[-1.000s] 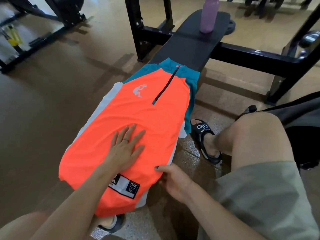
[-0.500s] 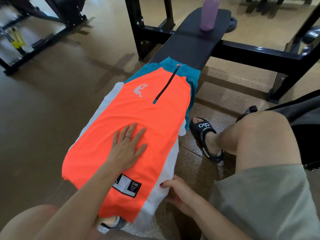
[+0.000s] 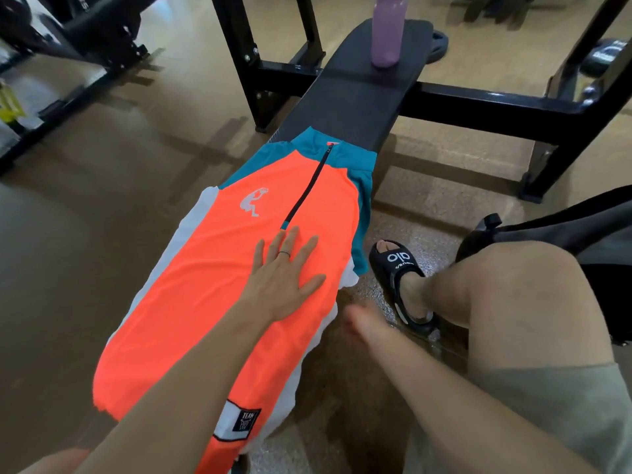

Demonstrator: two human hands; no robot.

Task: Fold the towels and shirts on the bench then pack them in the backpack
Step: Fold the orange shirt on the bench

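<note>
Shirt: orange shirt (image 3: 222, 285) lies flat along the tabletop (image 3: 345, 100) at centre frame, teal collar toward the top, white side panels hanging over both edges.
Left hand: left hand (image 3: 284, 285) presses flat on the chest, fingers spread.
Right hand: right hand (image 3: 362, 323) is blurred beside the shirt's right edge; grip cannot be told.
Backpack: dark backpack (image 3: 564, 230) sits at right edge, behind the knee.
Bottle: purple bottle (image 3: 388, 32) stands at the tabletop's far end.
Progress: early; shirt spread, no folds visible, nothing packed.
</note>
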